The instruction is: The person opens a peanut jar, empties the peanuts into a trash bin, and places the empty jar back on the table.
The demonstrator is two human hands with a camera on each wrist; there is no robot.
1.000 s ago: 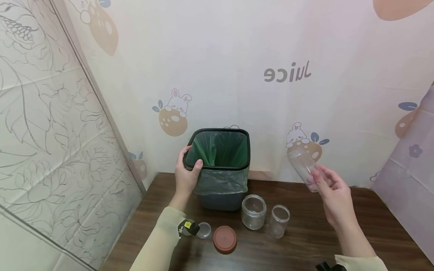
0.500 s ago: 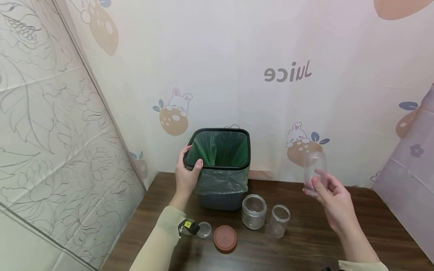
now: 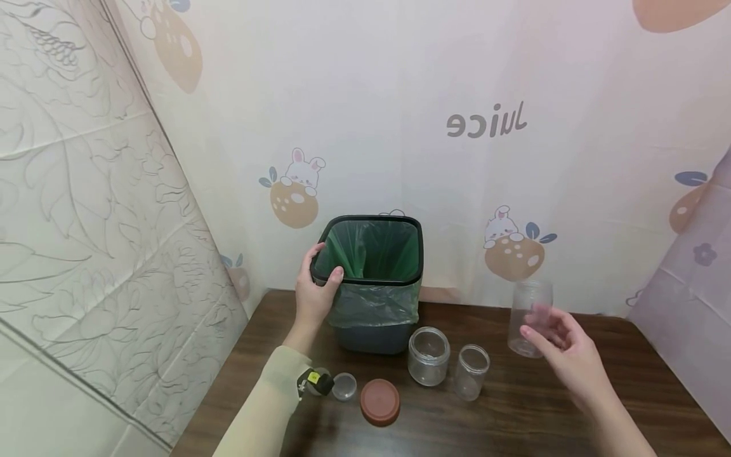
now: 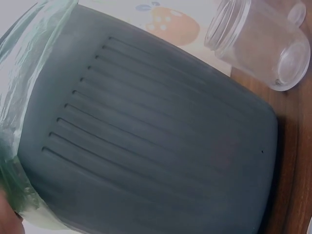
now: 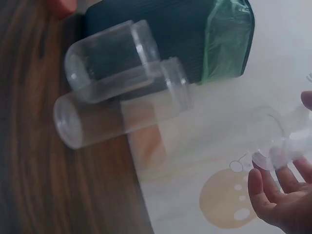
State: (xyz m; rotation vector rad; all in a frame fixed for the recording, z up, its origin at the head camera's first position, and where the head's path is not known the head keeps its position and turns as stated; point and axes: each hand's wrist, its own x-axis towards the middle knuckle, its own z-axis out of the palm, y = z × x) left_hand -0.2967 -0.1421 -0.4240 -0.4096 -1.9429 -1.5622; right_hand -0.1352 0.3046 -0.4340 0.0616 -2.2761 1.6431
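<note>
My left hand (image 3: 315,295) grips the black rim of a bin (image 3: 374,339), thumb outside and fingers at the left side. A green plastic bag (image 3: 371,304) lines the bin and folds over its rim. At the right, my right hand (image 3: 571,349) holds a clear plastic jar (image 3: 522,339) upright and low over the table's back part, thumb in front and fingers behind. Whether its base touches the wood is hard to tell. A wide clear jar (image 3: 428,362) and a narrower one (image 3: 469,377) stand by the bin, mouths up and uncovered.
A reddish-brown round lid (image 3: 379,401) lies on the dark wooden table (image 3: 514,425), beside a small clear round piece (image 3: 344,387). Another clear piece is partly hidden behind my left wrist camera (image 3: 320,381). A printed curtain (image 3: 365,127) hangs behind the table.
My right hand has turned the tilted clear jar upright, then lowered it toward the table at the right. My left hand and the bin have stayed in place.
</note>
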